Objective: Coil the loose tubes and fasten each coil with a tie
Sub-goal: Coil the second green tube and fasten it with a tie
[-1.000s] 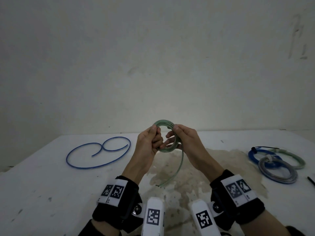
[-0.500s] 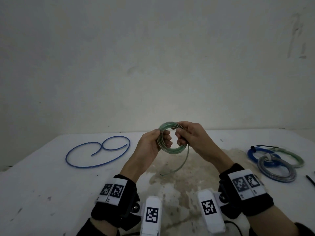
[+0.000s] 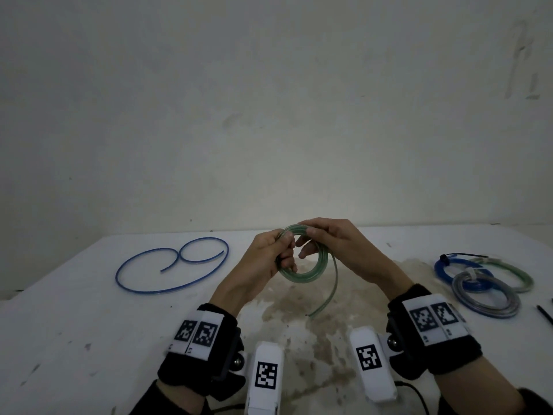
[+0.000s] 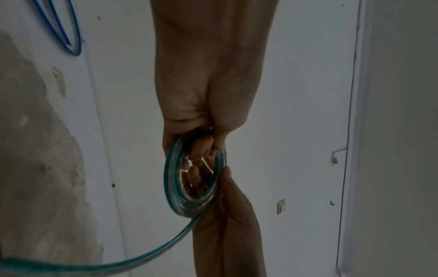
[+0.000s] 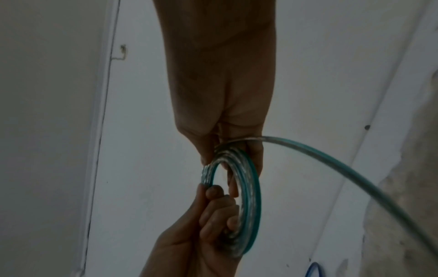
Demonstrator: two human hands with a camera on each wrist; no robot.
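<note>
A green translucent tube (image 3: 302, 275) is wound into a small coil held up above the table's middle. My left hand (image 3: 273, 253) grips the coil's left side, fingers curled through its opening (image 4: 206, 148). My right hand (image 3: 326, 244) pinches the top of the coil (image 5: 237, 150). A short loose tail (image 3: 327, 298) hangs from the coil's right side down toward the table. A loose blue tube (image 3: 172, 265) lies uncoiled at the back left of the table.
Three finished coils (image 3: 481, 286), blue, green and grey, lie at the right of the white table (image 3: 74, 324); a black tie (image 3: 460, 255) sits on the blue one. Another dark tie (image 3: 545, 314) lies at the right edge. A brown stain marks the table's middle.
The coil has gained another turn and the hanging tail has grown shorter. My right hand moved from the coil's right side up to its top.
</note>
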